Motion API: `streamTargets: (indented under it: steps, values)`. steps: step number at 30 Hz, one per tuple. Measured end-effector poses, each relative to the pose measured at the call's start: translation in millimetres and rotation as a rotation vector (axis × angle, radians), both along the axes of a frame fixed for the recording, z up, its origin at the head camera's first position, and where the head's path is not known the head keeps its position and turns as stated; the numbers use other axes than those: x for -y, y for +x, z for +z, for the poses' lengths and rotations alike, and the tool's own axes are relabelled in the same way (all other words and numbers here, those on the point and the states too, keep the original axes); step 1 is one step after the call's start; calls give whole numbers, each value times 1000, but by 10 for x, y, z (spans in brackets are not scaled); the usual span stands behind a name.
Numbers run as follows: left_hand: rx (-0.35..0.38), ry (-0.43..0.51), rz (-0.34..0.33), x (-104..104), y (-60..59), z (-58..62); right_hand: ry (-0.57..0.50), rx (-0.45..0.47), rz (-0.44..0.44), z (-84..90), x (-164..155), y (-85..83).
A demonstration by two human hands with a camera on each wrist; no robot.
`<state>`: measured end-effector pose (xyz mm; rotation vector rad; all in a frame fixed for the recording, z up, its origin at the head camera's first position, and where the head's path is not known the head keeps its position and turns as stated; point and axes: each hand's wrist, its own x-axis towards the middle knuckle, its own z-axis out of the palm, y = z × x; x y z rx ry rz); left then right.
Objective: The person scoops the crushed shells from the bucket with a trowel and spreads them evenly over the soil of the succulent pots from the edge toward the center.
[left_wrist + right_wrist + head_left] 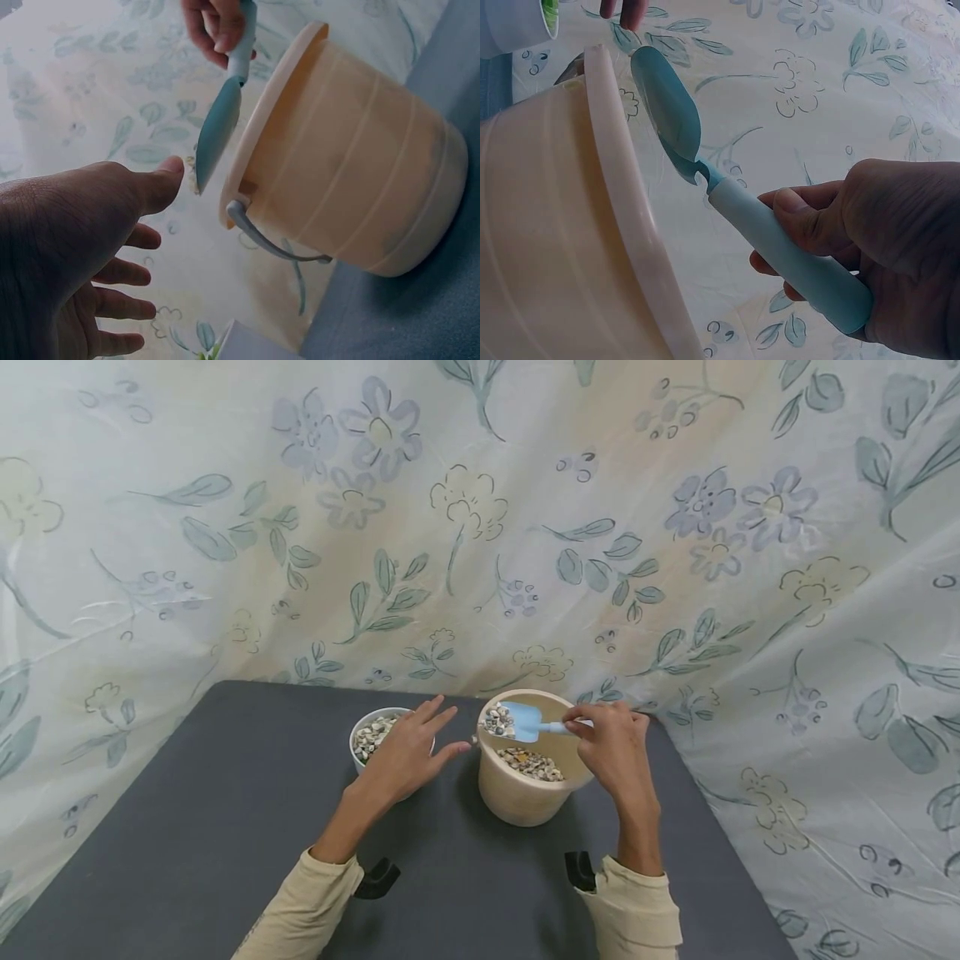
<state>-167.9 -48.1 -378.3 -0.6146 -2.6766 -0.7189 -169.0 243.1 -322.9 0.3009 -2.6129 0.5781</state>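
So the right hand (617, 750) grips a light blue scoop (525, 722) by its handle, blade loaded with little pebbles over the beige bucket (525, 793). Left hand (405, 752) hovers with fingers spread, holding nothing, between bucket and white bowl (366, 732).

Right hand (877, 247) grips blue scoop (727, 202) beside beige bucket (562, 247) rim.
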Motion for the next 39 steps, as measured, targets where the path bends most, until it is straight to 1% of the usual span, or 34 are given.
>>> streamTargets:
  steps: [7, 16, 25, 31, 39]
  values:
    - [8, 6, 6, 16, 32, 7, -13, -15, 37, -30, 26, -2]
    - [19, -7, 28, 42, 81, -6, -4, -11, 49, -31, 53, -7]
    - [47, 5, 41, 60, 118, -19, -13, -8, 66, -27, 99, -1]
    - [39, 0, 62, 98, 141, -28, -2, -20, 77, -42, 133, -11]
    - [40, -8, 85, 137, 139, -29, -23, -17, 92, -57, 185, -24]
